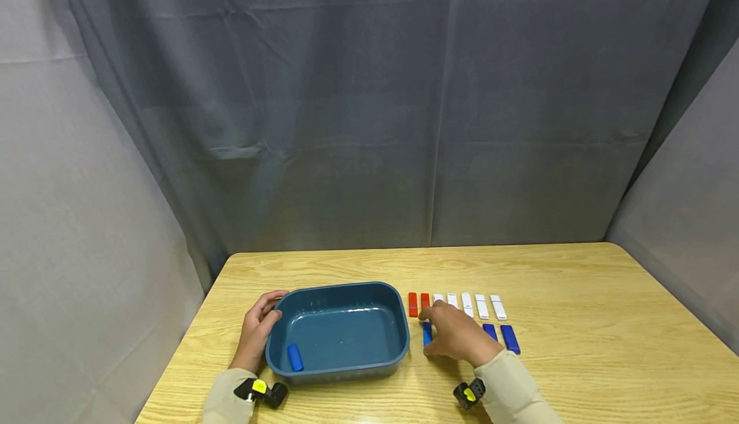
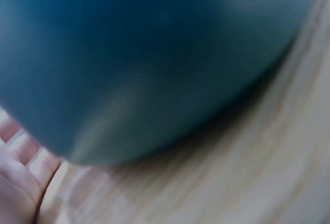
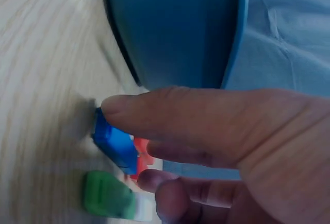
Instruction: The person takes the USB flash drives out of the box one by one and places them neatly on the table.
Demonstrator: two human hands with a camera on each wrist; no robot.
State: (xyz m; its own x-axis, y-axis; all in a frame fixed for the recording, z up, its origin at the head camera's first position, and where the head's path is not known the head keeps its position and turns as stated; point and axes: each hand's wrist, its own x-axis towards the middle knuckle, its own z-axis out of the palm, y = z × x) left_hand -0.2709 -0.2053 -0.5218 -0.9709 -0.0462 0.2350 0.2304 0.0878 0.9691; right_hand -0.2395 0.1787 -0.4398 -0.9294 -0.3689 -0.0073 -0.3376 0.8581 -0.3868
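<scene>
My left hand point(image 1: 258, 329) holds the left end of a dark blue-green plastic tub point(image 1: 340, 369), thumb at the rim and fingers along the outer wall. In the left wrist view, parts of the fingers point(image 2: 26, 154) show beside the tub's blurred wall. A blue USB stick point(image 1: 295, 357) lies inside the tub, at its near left. Right of the tub, my right hand point(image 1: 458, 334) pinches another blue USB stick point(image 3: 117, 147) by its ends, thumb at the near end, fingers at the far end. The stick is low over the table.
Behind the right hand runs a row of red sticks point(image 1: 412, 305) and several white sticks point(image 1: 482, 306). Two dark blue sticks point(image 1: 510, 339) lie right of the hand. The right wrist view shows a green stick point(image 3: 105, 195) beside the pinched one. Grey curtains point(image 1: 346, 122) surround the wooden table point(image 1: 600, 328).
</scene>
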